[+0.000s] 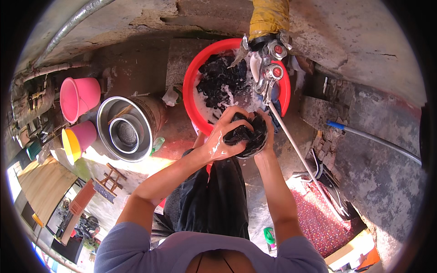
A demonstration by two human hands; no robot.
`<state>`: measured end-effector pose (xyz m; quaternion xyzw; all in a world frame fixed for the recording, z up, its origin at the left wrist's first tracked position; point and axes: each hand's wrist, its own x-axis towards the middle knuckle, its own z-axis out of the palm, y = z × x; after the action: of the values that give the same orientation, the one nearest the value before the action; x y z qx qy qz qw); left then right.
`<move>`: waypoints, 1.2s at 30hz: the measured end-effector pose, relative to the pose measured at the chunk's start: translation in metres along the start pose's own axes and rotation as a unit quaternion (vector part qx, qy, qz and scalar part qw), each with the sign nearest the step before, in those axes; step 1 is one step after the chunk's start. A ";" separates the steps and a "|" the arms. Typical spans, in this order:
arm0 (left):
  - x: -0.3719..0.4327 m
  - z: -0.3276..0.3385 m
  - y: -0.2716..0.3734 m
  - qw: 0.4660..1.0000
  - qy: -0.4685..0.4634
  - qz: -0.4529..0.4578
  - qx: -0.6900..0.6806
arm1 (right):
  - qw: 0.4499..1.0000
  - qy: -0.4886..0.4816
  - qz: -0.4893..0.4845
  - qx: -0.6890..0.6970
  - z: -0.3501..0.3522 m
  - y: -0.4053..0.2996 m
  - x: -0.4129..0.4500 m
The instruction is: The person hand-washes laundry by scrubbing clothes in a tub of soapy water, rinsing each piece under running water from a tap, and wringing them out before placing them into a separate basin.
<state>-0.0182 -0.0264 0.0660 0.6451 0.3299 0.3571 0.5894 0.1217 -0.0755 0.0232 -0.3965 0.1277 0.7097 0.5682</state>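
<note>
My left hand is wrapped around a bunched, wet black cloth, its fingers pressed into the folds. From the other side my right hand cups the same bundle, most of its fingers hidden. Water glistens on the back of my left hand. Both hands are above the near rim of a large red plastic basin. Dark clothes lie in the basin amid white suds, and a blue cloth lies at its right side.
Metal taps on a yellow-wrapped pipe overhang the basin. A pale pole slants down to the right. Left stand a metal pot, a pink bucket and a yellow-and-pink bucket. A green bottle sits near my right arm.
</note>
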 end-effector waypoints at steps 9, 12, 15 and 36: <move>-0.046 0.013 -0.010 0.966 0.168 -0.177 -0.081 | 0.993 0.020 -0.099 -0.064 0.034 0.006 -0.038; -0.028 0.024 0.023 0.940 0.153 -0.223 -0.208 | 0.988 0.027 -0.153 -0.018 0.015 0.011 -0.035; -0.026 0.017 0.031 0.995 0.080 -0.058 0.007 | 0.999 -0.043 -0.028 -0.009 0.005 -0.001 -0.033; 0.006 0.007 0.058 0.897 -0.169 0.380 0.149 | 0.908 -0.165 0.153 -0.354 0.069 -0.035 -0.032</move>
<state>-0.0087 -0.0305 0.1237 0.8523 0.0044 0.3861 0.3528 0.1261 -0.0430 0.1005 -0.4248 -0.1686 0.8416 0.2876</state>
